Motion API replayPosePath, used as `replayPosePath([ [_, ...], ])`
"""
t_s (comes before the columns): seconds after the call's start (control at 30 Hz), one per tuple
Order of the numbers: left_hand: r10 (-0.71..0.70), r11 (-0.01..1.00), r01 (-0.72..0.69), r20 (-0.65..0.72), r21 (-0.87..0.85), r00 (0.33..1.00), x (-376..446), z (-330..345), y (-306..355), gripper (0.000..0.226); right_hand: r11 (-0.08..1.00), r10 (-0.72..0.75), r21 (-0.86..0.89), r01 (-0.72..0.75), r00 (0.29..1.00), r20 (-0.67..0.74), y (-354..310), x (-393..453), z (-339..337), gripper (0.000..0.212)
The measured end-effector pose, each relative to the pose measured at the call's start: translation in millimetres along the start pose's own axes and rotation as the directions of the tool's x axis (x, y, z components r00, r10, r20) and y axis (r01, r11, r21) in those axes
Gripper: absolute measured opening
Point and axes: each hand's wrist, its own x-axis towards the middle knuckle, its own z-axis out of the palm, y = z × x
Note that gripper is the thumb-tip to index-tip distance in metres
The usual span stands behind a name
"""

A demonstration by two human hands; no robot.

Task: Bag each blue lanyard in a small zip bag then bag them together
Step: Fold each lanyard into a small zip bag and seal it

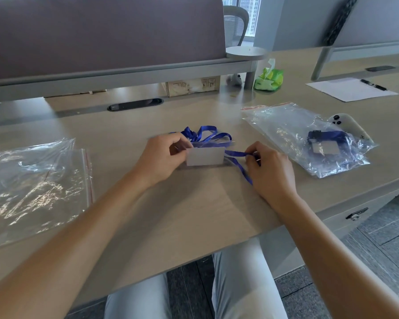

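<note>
A blue lanyard [207, 134] with a white badge card [205, 156] lies at the middle of the desk. My left hand [161, 155] grips the card's left end. My right hand [270, 166] pinches the blue strap to the right of the card. Part of the strap is bunched behind the card. At the right lies a large clear zip bag [283, 127] holding another blue lanyard [325, 141] wrapped in clear plastic. A stack of empty clear zip bags [37, 187] with red seal strips lies at the left.
A white game controller [348, 127] sits behind the right bag. Farther back are a green tissue pack [268, 79], a clipboard with paper [350, 89] and pen, a cardboard box [194, 86], and a desk divider [101, 38]. The desk edge [332, 203] runs diagonally at the right.
</note>
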Motion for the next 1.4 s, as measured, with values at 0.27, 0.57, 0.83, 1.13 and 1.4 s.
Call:
replayPosePath([
  [0.27, -0.018, 0.989, 0.024, 0.044, -0.149, 0.999, 6.6, -0.8, -15.5, 0.017, 0.743, 0.22, 0.609, -0.276, 0.961, 0.168, -14.7, 11.0, -11.4, 0.015],
  [0.57, -0.025, 0.975, 0.017, -0.034, -0.22, 0.999, -14.8, 2.4, -12.1, 0.016, 0.685, 0.082, 0.72, -0.112, 0.994, 0.077, -42.0, 32.4, -15.9, 0.037],
  [0.83, -0.025, 0.977, 0.001, -0.111, -0.215, 0.994, -15.0, -3.3, -17.3, 0.016, 0.822, 0.13, 0.56, -0.101, 0.991, -0.012, -43.9, 34.0, -1.6, 0.029],
  [1.13, 0.011, 0.97, -0.054, -0.18, -0.238, 0.984, -16.6, -6.9, -8.1, 0.02, 0.734, 0.177, 0.672, -0.101, 0.983, -0.045, -40.9, 35.8, -2.9, 0.021],
  [1.4, -0.001, 0.965, -0.043, -0.169, -0.258, 0.986, -17.5, -7.2, -6.8, 0.021, 0.808, 0.078, 0.584, -0.072, 0.997, 0.016, -51.4, 39.3, -5.7, 0.025],
])
